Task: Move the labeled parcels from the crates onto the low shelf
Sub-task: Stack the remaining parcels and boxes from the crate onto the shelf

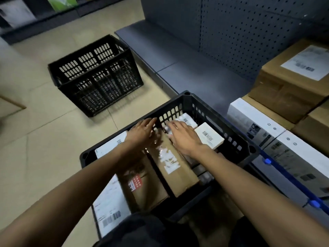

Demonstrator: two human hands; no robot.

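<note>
- While the person bends over the near black crate [231, 134] on the tiled floor, both bare forearms stretch forward into it, almost parallel, palms down.
- Left hand [142, 130]: the fingers are straight and spread, with the tips close to the crate's far wall. The palm lies over the far end of a long brown parcel [174, 168] and grips nothing.
- Right hand [184, 138]: it lies just beside the left, over the same end of the parcel, fingers reaching forward. The fingertips are blurred, so I cannot tell whether they grasp anything.
- That long brown parcel lies in the middle of the crate with a torn white label on top. It sits between another brown parcel [142, 189] on its left and a small white box [209, 138] by the right wrist.
- A flat white-labelled parcel [106, 207] stands against the crate's left wall.
- The low grey shelf [160, 50] runs below a pegboard on the right. A brown carton [284, 90] and white boxes [256, 120] are stacked at its near end.
- A second black crate [96, 75] stands farther off on the floor, beside the shelf.
</note>
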